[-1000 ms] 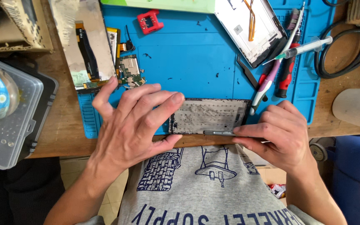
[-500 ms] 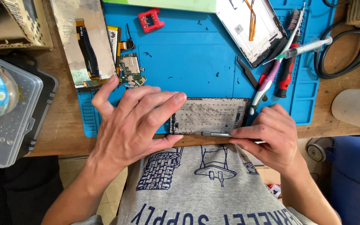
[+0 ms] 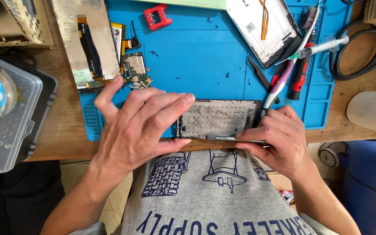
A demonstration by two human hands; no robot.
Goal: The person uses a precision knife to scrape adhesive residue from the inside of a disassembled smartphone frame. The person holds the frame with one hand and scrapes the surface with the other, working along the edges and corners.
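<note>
Phone frame held flat at near edge of blue work mat

The phone frame [image 3: 217, 119] is pinned on the blue mat [image 3: 196, 56] by the left hand [image 3: 138, 126], fingers spread wide over its left end. A thin metal tool [image 3: 227, 138] is pinched in the right hand [image 3: 279, 139] against the frame's near edge; 1 green circuit board [image 3: 135, 69] lies just beyond
</note>
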